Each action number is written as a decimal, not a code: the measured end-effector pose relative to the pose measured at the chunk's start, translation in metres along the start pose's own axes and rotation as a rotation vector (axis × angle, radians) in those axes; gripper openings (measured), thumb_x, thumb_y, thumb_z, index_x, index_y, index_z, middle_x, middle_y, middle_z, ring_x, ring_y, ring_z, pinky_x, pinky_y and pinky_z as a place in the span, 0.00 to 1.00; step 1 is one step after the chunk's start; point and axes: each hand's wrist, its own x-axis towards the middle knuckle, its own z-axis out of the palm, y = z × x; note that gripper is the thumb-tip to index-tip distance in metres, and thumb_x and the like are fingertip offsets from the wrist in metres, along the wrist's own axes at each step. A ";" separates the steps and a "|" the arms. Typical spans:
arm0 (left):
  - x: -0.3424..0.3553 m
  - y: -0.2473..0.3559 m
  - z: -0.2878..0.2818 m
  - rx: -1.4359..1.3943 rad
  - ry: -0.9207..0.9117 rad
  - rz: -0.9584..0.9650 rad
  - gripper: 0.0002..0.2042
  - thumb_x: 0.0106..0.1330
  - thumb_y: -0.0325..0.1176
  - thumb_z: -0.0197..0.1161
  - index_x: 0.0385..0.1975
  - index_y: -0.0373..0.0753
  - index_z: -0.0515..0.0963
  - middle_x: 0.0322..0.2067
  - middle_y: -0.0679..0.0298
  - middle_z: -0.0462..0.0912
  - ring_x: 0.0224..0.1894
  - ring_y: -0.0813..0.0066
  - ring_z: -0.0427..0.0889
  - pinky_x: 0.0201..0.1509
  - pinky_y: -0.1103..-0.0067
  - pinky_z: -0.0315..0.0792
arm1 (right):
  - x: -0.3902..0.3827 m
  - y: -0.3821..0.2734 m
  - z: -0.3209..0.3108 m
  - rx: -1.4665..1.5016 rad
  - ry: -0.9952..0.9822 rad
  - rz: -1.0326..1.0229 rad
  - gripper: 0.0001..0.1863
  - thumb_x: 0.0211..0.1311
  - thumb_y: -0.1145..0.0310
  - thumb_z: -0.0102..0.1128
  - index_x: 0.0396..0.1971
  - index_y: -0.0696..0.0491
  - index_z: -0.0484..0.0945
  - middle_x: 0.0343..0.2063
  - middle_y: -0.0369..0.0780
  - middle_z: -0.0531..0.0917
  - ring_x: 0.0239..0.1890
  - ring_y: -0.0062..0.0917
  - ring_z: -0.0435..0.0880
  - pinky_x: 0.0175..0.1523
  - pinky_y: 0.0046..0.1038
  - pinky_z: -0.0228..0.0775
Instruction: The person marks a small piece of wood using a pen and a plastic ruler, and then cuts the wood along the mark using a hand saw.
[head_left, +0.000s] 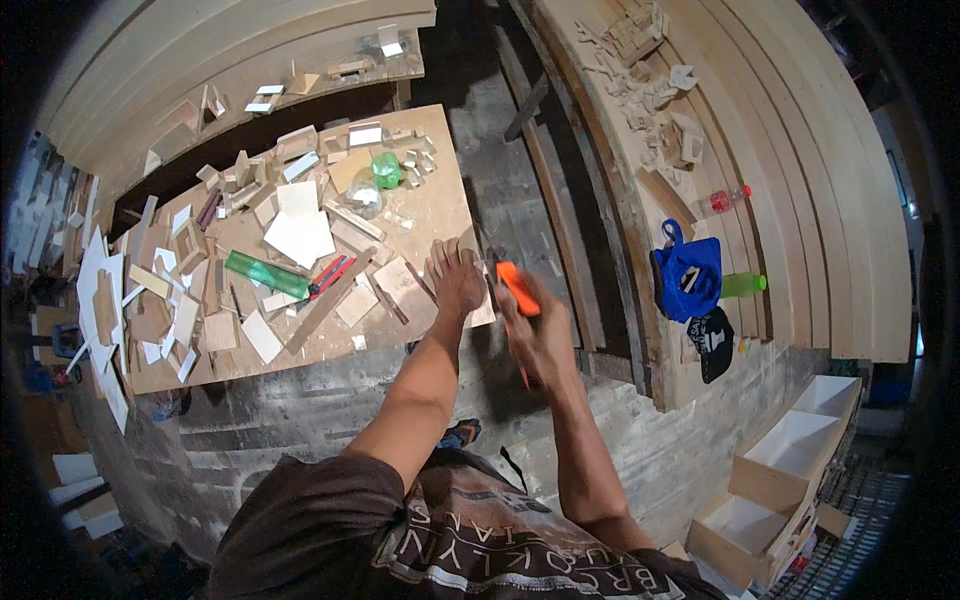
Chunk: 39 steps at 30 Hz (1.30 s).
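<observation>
At the right edge of the plywood-topped table (440, 150), my left hand (456, 278) lies palm down with its fingers stretched and spread. What is under that palm is hidden. Just beyond the edge, my right hand (545, 345) is closed round an orange-handled tool (516, 288). A dark, narrow part of this tool lies along the table's edge, close to my left hand, but its exact kind cannot be made out. Left of my hands are a flat wood piece (402, 287), a long wood strip (330, 300) and a red-and-black hand tool (330, 276).
Wood offcuts and white panels (300, 225) crowd the table, with green plastic bottles (265, 274). A long bench (640, 200) to the right bears wood scraps, a blue bag (690, 275) and bottles. Drawer boxes (745, 520) stand on the floor at lower right.
</observation>
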 end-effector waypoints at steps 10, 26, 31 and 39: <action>0.001 0.010 -0.012 -0.035 -0.082 -0.032 0.18 0.66 0.40 0.55 0.52 0.39 0.69 0.69 0.53 0.55 0.76 0.43 0.42 0.72 0.43 0.42 | 0.027 -0.010 -0.002 0.005 -0.093 0.102 0.28 0.69 0.54 0.61 0.55 0.65 0.76 0.41 0.49 0.86 0.45 0.28 0.85 0.51 0.31 0.76; -0.003 0.006 -0.003 -0.004 -0.086 -0.063 0.20 0.66 0.41 0.53 0.56 0.40 0.71 0.69 0.55 0.55 0.77 0.44 0.41 0.74 0.44 0.38 | 0.012 0.037 0.011 -0.076 -0.002 -0.065 0.30 0.68 0.55 0.63 0.60 0.63 0.73 0.31 0.41 0.82 0.30 0.21 0.79 0.35 0.26 0.72; 0.003 0.004 0.004 0.023 0.044 -0.059 0.18 0.65 0.40 0.56 0.52 0.39 0.72 0.67 0.55 0.57 0.76 0.44 0.44 0.72 0.44 0.42 | 0.019 -0.011 -0.002 0.022 -0.027 0.081 0.25 0.69 0.60 0.61 0.57 0.65 0.74 0.48 0.56 0.83 0.53 0.39 0.84 0.58 0.34 0.73; -0.002 -0.007 0.006 -0.004 0.190 -0.006 0.16 0.64 0.39 0.59 0.48 0.40 0.71 0.66 0.53 0.58 0.74 0.43 0.47 0.68 0.41 0.48 | -0.043 -0.069 -0.043 -0.052 -0.078 0.030 0.27 0.69 0.54 0.61 0.56 0.63 0.75 0.43 0.55 0.85 0.51 0.38 0.85 0.56 0.34 0.73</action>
